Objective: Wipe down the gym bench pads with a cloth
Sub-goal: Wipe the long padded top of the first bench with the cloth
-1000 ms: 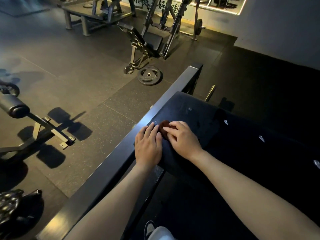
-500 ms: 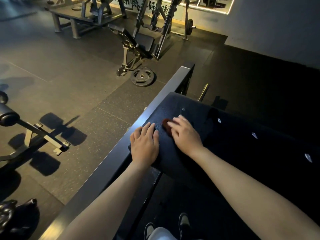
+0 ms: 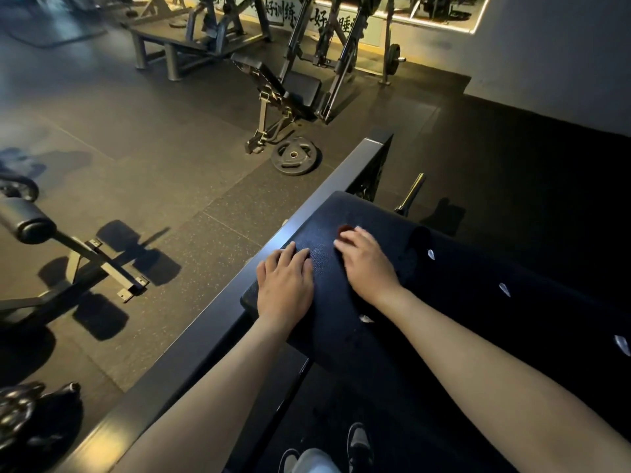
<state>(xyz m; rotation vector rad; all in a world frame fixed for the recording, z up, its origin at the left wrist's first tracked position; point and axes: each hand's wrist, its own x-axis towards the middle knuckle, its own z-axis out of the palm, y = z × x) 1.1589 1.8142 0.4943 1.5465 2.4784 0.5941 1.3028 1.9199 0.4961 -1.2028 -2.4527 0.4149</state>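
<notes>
The cloth [image 3: 345, 229] is a small dark red wad on the black pad [image 3: 317, 240], toward its far end. Only its far edge shows past my fingertips. My right hand [image 3: 367, 264] lies on top of it, palm down, with the fingers stretched forward and close together. They press the cloth onto the pad rather than curling round it, so that grip is open, though the fingertips are blurred. My left hand [image 3: 285, 281] rests just beside the right and clear of the cloth. It lies flat near the pad's left edge, fingers straight and slightly spread, with nothing in its grip. Both forearms reach in from the bottom of the view. A dark metal beam [image 3: 205, 332] runs along the pad's left side, close against it. Down between my arms I see my shoes [image 3: 358, 445]. Farther off on the floor [image 3: 153, 172] lies a weight plate [image 3: 296, 155], near the foot of an incline bench [image 3: 273, 83]. A padded roller [image 3: 27, 223] on its stand sits well to the left.
</notes>
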